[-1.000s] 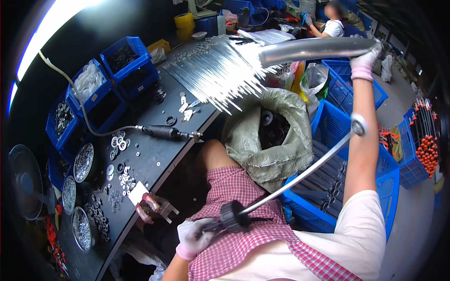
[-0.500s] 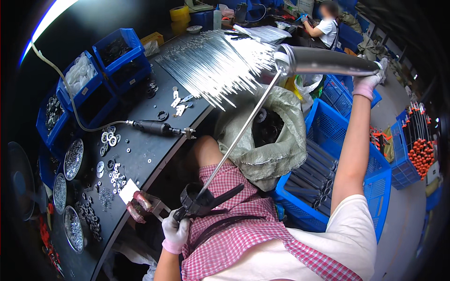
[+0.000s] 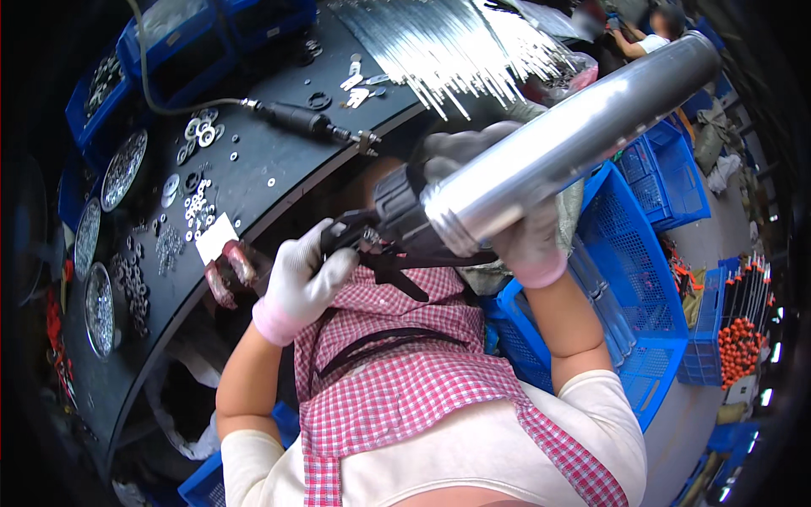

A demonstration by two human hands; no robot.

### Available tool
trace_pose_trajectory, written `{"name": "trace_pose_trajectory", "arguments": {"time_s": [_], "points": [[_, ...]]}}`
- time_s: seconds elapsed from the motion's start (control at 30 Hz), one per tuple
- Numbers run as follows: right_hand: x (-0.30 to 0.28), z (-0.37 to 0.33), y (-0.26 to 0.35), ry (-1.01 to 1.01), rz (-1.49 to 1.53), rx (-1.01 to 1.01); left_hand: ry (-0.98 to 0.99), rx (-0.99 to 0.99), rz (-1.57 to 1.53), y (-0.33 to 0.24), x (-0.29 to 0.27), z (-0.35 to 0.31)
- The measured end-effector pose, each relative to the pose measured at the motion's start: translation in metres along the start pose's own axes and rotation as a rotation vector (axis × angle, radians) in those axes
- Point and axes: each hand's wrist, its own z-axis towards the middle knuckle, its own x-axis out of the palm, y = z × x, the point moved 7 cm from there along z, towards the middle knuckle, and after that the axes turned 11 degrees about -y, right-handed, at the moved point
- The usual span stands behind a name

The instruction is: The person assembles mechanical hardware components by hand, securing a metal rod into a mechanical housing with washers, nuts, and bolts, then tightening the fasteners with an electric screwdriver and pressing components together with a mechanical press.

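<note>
A shiny silver metal tube (image 3: 574, 139) slants from the middle up to the upper right. My right hand (image 3: 532, 241), in a white glove with a pink cuff, is closed around the tube's lower end. Against that end sits the ribbed black collar (image 3: 399, 196) of a black gun-like handle (image 3: 376, 241) with a lever. My left hand (image 3: 304, 275), gloved too, grips the handle's rear, fingers bent round it. The join between tube and collar is partly covered by my right fingers. No rod shows between them.
Thin metal rods (image 3: 456, 59), a corded power driver (image 3: 296, 120), washers (image 3: 198, 203) and metal bowls (image 3: 100, 308) lie on the dark bench. Red-padded clamp jaws (image 3: 232, 266) stick out at its edge. Blue crates (image 3: 629, 253) stand to the right. Another person (image 3: 650, 38) sits far back.
My right hand has brought the tube down and left along the rod, its end now at the black collar. The rod is hidden. My left hand and the handle have risen.
</note>
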Motion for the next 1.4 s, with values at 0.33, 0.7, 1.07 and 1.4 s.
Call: {"name": "trace_pose_trajectory", "arguments": {"time_s": [0.33, 0.7, 1.07, 1.4], "points": [[0.0, -0.001, -0.06, 0.226, -0.232, 0.124, 0.064, -0.215, -0.046, 0.016, -0.007, 0.016], [0.007, -0.005, -0.058, 0.491, -0.751, 0.057, -0.33, 0.679, 0.771, -0.066, -0.021, 0.008], [-0.272, 0.083, -0.139, 0.297, -2.108, 0.029, -0.451, 0.363, 0.956, -0.021, -0.108, -0.064], [-0.157, 0.036, -0.045, 0.132, -0.18, 0.219, -0.132, 0.345, 0.876, -0.001, -0.096, -0.06]]}}
